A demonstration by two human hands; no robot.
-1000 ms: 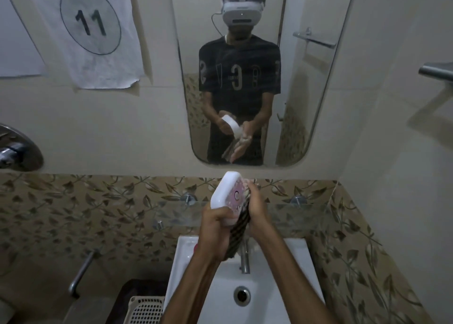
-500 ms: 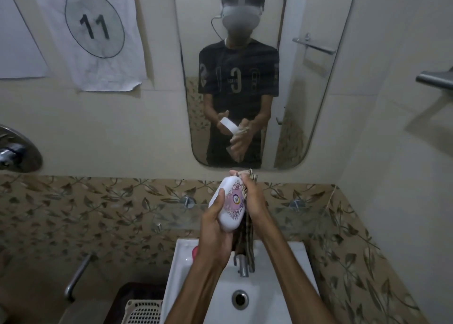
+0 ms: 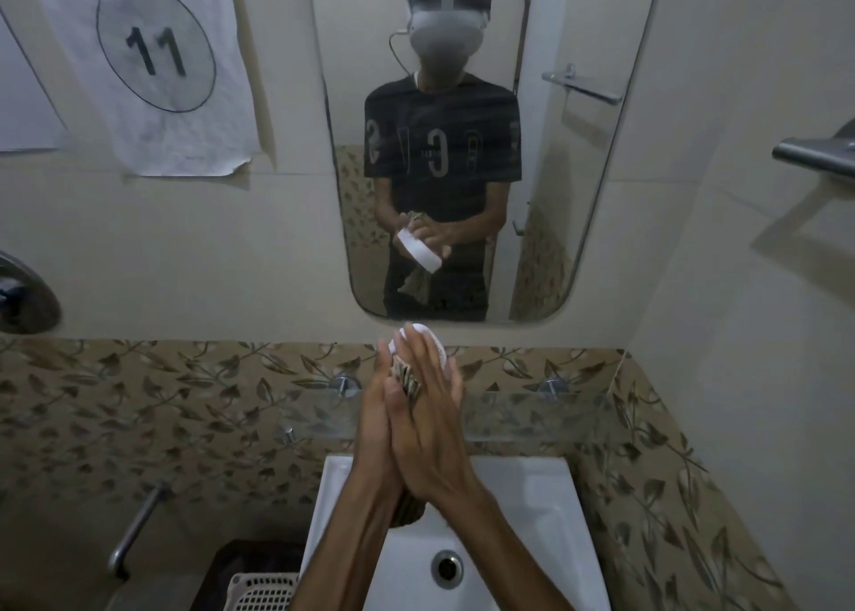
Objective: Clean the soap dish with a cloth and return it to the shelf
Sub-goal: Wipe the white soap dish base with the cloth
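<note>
The white soap dish (image 3: 424,334) shows only as a rounded edge above and to the right of my fingertips, held up over the sink. A checked cloth (image 3: 405,377) is bunched against it between my palms, and its tail hangs below my wrists. My left hand (image 3: 375,430) and my right hand (image 3: 432,430) are pressed together around the dish and the cloth, fingers pointing up. The right hand's back covers most of the dish. In the mirror, one hand lies over the dish with the cloth.
A glass shelf (image 3: 532,414) on metal pegs runs along the leaf-patterned tiles just behind my hands. Below is the white sink (image 3: 536,495) with its drain (image 3: 448,569). A white basket (image 3: 263,593) stands lower left, a metal bar (image 3: 814,154) juts from the right wall, and the mirror (image 3: 583,184) hangs ahead.
The dish has turned so its patterned face is hidden. My right hand has slid flat over it with the cloth, and both hands now press palm to palm.
</note>
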